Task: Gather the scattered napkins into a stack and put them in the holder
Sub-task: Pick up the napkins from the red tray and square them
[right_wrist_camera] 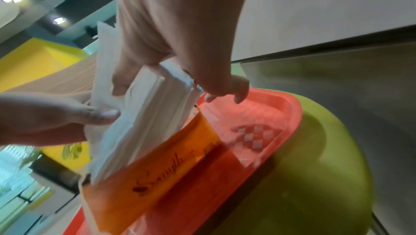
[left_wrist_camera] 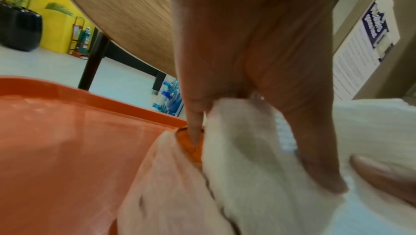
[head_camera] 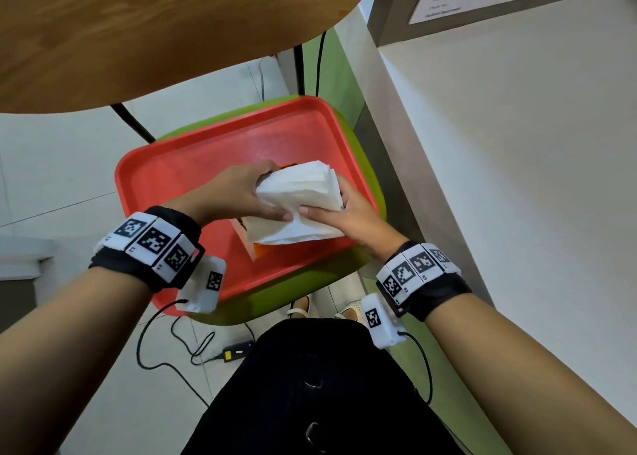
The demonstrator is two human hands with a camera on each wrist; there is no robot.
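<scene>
Both hands grip one thick stack of white paper napkins [head_camera: 299, 198], its lower end inside the orange napkin holder [right_wrist_camera: 157, 164] standing on the red tray [head_camera: 193, 165]. Left of the holder the tray's smooth plastic floor lies bare up to its raised, rounded rim. On the holder's left, the left hand [head_camera: 234, 192] pinches the soft, layered stack, thumb in front. On its right, the right hand [head_camera: 348, 213] clasps the stack's edge, fingers curled round it.
</scene>
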